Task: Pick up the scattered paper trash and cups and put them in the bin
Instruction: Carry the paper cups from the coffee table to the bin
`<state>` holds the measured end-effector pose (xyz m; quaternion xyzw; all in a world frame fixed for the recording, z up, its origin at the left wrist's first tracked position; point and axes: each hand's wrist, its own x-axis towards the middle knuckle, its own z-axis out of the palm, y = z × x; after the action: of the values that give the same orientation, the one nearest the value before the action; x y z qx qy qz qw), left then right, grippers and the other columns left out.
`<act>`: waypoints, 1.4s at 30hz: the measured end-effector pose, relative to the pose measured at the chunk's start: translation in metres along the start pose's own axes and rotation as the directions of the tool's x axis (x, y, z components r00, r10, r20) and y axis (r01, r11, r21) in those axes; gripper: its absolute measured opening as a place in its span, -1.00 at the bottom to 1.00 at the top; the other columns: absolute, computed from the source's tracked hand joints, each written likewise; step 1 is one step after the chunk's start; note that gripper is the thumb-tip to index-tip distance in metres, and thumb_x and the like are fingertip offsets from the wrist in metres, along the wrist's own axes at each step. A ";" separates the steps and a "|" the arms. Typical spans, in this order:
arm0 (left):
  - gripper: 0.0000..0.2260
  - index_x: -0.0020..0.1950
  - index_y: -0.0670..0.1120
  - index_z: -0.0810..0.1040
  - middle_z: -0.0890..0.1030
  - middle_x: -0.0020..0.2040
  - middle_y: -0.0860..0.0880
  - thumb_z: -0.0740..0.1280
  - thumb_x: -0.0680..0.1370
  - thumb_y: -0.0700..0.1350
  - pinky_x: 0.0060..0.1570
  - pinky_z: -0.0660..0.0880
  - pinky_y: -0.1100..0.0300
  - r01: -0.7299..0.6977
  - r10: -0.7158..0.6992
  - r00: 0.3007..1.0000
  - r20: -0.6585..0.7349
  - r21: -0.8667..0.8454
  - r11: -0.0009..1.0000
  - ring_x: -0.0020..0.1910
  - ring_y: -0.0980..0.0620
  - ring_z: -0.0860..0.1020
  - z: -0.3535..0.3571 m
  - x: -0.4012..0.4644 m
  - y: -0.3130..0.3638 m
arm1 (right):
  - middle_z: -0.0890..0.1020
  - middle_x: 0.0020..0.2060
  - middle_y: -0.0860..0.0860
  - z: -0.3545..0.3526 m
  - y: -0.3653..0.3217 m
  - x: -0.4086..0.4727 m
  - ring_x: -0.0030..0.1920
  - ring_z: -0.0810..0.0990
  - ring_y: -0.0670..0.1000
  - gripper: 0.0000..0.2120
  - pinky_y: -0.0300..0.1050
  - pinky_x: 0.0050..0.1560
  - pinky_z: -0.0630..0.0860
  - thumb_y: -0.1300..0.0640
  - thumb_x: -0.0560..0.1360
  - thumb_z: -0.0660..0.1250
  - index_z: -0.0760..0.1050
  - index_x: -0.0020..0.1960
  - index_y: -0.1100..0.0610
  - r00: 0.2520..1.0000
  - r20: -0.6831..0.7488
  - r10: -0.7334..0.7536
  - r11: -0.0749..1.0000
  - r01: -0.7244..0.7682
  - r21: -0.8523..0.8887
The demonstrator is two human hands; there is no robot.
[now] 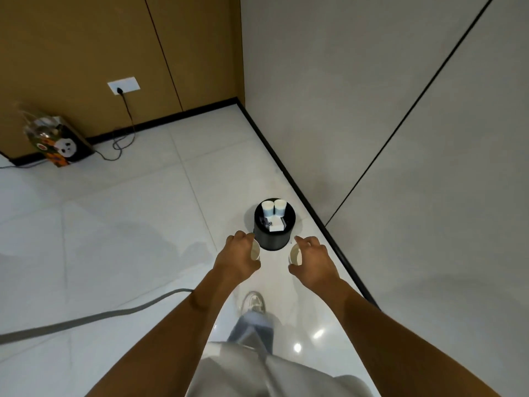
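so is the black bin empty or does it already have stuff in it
Not empty. The black bin already holds two white paper cups at its far side and a white crumpled paper piece nearer.

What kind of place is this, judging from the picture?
Probably an office or similar indoor room: glossy white floor tiles, plain wall panels, a wall socket with a cable plugged in, and a small black bin in the corner.
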<state>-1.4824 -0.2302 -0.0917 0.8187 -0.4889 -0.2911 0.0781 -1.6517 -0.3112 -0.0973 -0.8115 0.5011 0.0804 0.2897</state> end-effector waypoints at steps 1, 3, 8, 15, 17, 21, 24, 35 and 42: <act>-0.45 0.42 -0.09 0.31 0.38 0.32 -0.08 0.38 0.47 -0.06 0.19 0.46 0.06 0.002 -0.002 1.000 0.002 -0.004 1.000 0.29 -0.07 0.35 -0.010 0.020 0.002 | 0.32 0.35 0.06 -0.009 -0.004 0.020 0.30 0.35 0.11 -0.33 -0.06 0.21 0.46 0.04 0.47 0.38 0.19 0.50 0.06 1.000 -0.005 0.002 1.000 -0.002 0.006; -0.46 0.41 -0.10 0.31 0.38 0.32 -0.08 0.38 0.47 -0.06 0.20 0.45 0.05 -0.007 0.007 1.000 0.018 0.005 1.000 0.29 -0.08 0.34 -0.027 0.052 0.005 | 0.34 0.35 0.07 -0.026 -0.010 0.050 0.29 0.37 0.13 -0.33 -0.07 0.22 0.43 0.04 0.46 0.39 0.20 0.50 0.07 1.000 -0.025 -0.010 1.000 0.010 0.013; -0.48 0.40 -0.09 0.32 0.38 0.31 -0.10 0.37 0.48 -0.06 0.21 0.44 0.06 -0.008 0.007 1.000 0.026 0.014 1.000 0.29 -0.10 0.34 -0.063 0.125 0.011 | 0.33 0.36 0.11 -0.060 -0.021 0.120 0.30 0.37 0.15 -0.34 -0.04 0.27 0.41 0.03 0.47 0.39 0.22 0.50 0.11 1.000 0.008 -0.010 0.998 0.009 0.066; -0.48 0.39 -0.09 0.33 0.39 0.31 -0.09 0.39 0.48 -0.04 0.19 0.46 0.07 0.061 -0.060 0.997 0.048 -0.012 0.998 0.28 -0.08 0.36 -0.079 0.206 0.016 | 0.30 0.39 0.10 -0.085 -0.012 0.205 0.34 0.34 0.13 -0.35 -0.10 0.31 0.38 0.08 0.48 0.38 0.20 0.50 0.10 0.994 0.105 0.019 0.998 -0.025 0.055; -0.47 0.40 -0.09 0.31 0.39 0.31 -0.09 0.39 0.48 -0.02 0.18 0.46 0.05 0.104 -0.102 0.993 0.054 -0.027 0.994 0.28 -0.08 0.36 -0.081 0.231 0.021 | 0.30 0.39 0.09 -0.094 -0.007 0.236 0.34 0.33 0.13 -0.34 -0.11 0.30 0.38 0.09 0.49 0.38 0.19 0.51 0.09 0.992 0.130 0.010 1.000 -0.013 0.021; -0.47 0.38 -0.09 0.32 0.40 0.28 -0.09 0.39 0.47 0.01 0.11 0.48 0.03 0.212 -0.210 0.977 0.045 -0.058 0.976 0.26 -0.07 0.38 -0.080 0.287 0.036 | 0.30 0.39 0.07 -0.111 0.006 0.300 0.32 0.34 0.13 -0.37 -0.08 0.23 0.41 0.11 0.47 0.39 0.22 0.48 0.06 0.987 0.163 -0.005 1.000 0.004 0.007; -0.49 0.37 -0.09 0.32 0.40 0.28 -0.08 0.40 0.47 -0.04 0.09 0.48 0.04 0.290 -0.285 0.957 0.057 -0.099 0.952 0.26 -0.06 0.38 -0.072 0.327 0.048 | 0.31 0.38 0.07 -0.116 0.019 0.344 0.30 0.36 0.14 -0.40 -0.04 0.19 0.44 0.10 0.47 0.40 0.26 0.45 0.06 0.984 0.176 -0.014 1.000 0.011 0.019; -0.41 0.45 -0.05 0.23 0.32 0.39 -0.03 0.39 0.49 -0.02 0.14 0.45 0.06 0.440 -0.438 0.898 0.051 -0.177 0.881 0.35 -0.04 0.29 0.016 0.445 0.016 | 0.39 0.33 0.11 -0.053 0.071 0.475 0.28 0.40 0.13 -0.42 -0.09 0.18 0.42 0.12 0.46 0.44 0.32 0.41 0.16 0.980 0.194 -0.048 0.993 0.026 0.113; -0.42 0.45 -0.06 0.24 0.33 0.39 -0.03 0.38 0.50 -0.02 0.10 0.48 0.00 0.438 -0.456 0.889 -0.026 -0.233 0.868 0.36 -0.03 0.30 0.104 0.515 -0.035 | 0.37 0.34 0.08 0.046 0.106 0.550 0.25 0.44 0.11 -0.40 -0.19 0.04 0.40 0.09 0.44 0.46 0.30 0.40 0.10 0.971 0.237 -0.023 0.994 -0.002 0.107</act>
<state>-1.3315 -0.6317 -0.3975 0.9067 -0.2470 -0.3207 0.1185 -1.4692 -0.7430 -0.4079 -0.7820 0.4620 0.1488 0.3910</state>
